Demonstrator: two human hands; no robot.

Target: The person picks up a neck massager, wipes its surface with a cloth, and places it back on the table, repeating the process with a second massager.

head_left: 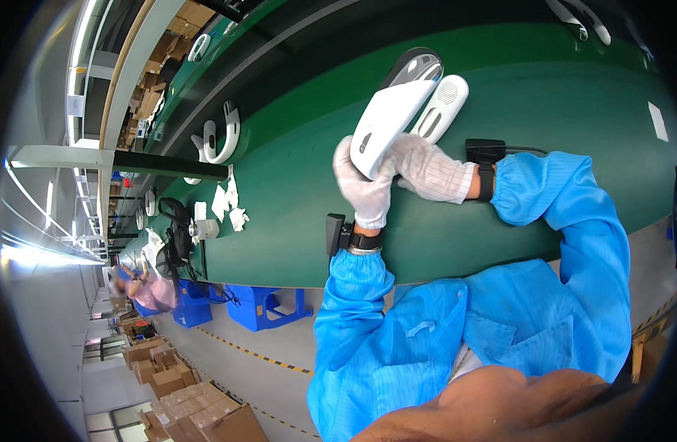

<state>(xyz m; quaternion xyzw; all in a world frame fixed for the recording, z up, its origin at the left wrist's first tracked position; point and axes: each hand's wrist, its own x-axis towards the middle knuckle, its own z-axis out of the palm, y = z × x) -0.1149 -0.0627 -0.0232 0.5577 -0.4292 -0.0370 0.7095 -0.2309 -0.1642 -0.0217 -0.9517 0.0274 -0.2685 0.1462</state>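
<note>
A white U-shaped device with a dark glossy end and an oval slot is raised above the green bench. It resembles a neck-worn fan, though its kind is not certain. My left hand, in a white glove, is closed round its lower end, the thumb behind the casing. My right hand, in a thin striped white glove, grips it from the right, close to the second arm, which has a round patch of small holes. The device covers part of the fingers of both hands. Black boxes are strapped to both my wrists.
The green bench bears similar white devices at left, crumpled white cloths and a black bag. A white slip lies far right. Blue stools, cartons and a seated person are left of me.
</note>
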